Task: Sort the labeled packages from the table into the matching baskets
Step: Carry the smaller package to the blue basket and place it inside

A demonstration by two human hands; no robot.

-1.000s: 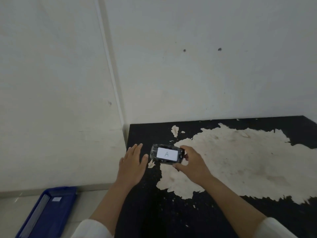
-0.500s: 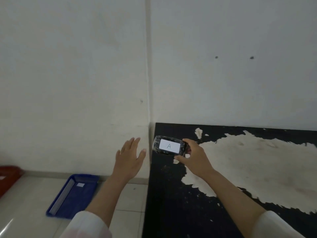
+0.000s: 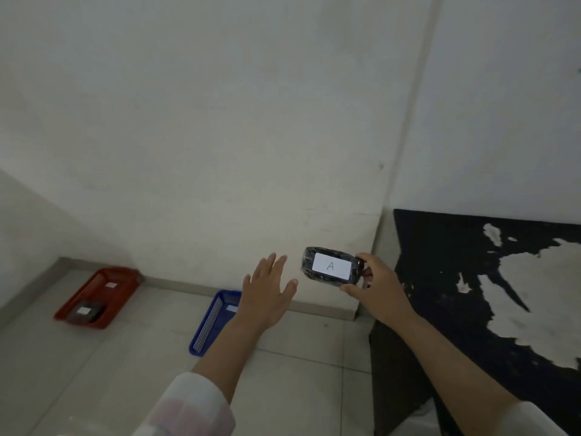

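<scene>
Package A [image 3: 330, 265] is being pinched in the right hand [image 3: 375, 286], airborne beside the worktop [image 3: 440, 247], the left hand [image 3: 268, 292] spreading empty; next, matching its label against the 2 floor baskets, red [image 3: 124, 286] or blue [image 3: 209, 324].

Black package [image 3: 332, 266] with white label, red basket [image 3: 94, 296], blue basket [image 3: 211, 322], black-and-cream table [image 3: 471, 278]
</scene>
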